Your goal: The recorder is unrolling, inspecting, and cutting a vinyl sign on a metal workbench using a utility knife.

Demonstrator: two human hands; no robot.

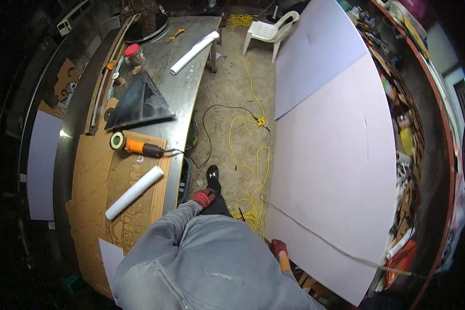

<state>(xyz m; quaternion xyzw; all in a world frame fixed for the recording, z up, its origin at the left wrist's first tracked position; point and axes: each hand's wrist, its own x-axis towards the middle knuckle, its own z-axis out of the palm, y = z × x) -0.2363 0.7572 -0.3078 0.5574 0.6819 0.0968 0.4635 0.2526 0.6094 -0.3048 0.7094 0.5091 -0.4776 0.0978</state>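
Note:
My left hand (203, 197), in a red and dark glove, hangs beside my thigh next to the workbench edge. Its fingers look loosely curled, with nothing visible in them. Low at my right side is my right hand (279, 248), gloved alike and close to the edge of a large pale sheet (330, 150). Its fingers are curled round something too small and dark to make out. On the metal workbench (183, 98) lie an orange angle grinder (134, 145), a white paper roll (134, 192) and a dark metal pyramid shape (142, 101).
Yellow extension cord (261, 170) snakes over the concrete floor, coiled near my feet. A white plastic chair (268, 32) stands at the far end. Another white roll (194, 52) and a red-lidded jar (133, 54) are on the bench. Cluttered shelves (405, 139) line the right.

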